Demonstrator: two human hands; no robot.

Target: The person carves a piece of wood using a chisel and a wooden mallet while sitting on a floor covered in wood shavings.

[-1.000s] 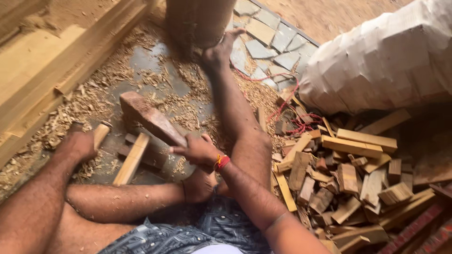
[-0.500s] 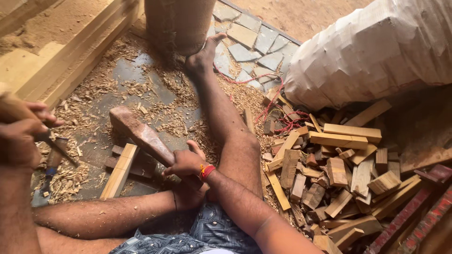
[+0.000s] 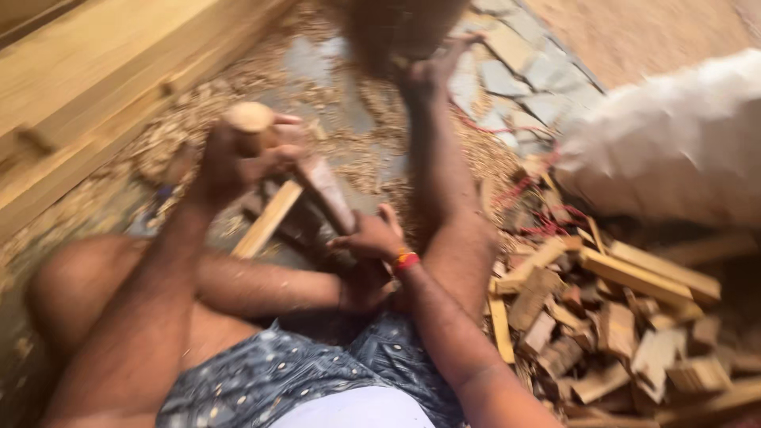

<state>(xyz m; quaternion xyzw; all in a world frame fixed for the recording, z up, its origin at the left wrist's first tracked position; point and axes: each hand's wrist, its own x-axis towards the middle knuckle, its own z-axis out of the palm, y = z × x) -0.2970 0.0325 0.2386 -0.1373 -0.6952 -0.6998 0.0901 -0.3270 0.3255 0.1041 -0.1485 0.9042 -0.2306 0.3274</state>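
While the right hand (image 3: 372, 236) pins the tilted wooden block (image 3: 326, 190), its long axis slanting up-left, the left hand (image 3: 238, 154) grips a round-headed wooden tool (image 3: 252, 120) just above-left.

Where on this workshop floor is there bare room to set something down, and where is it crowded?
Free: the grey stone floor between the long pale timber planks and the outstretched foot. Crowded: the heap of small cut wooden blocks below the white woven sack.

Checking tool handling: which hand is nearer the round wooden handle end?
Left. The left hand is wrapped around the wooden handle; the right hand sits lower right, on the slanted wood block.
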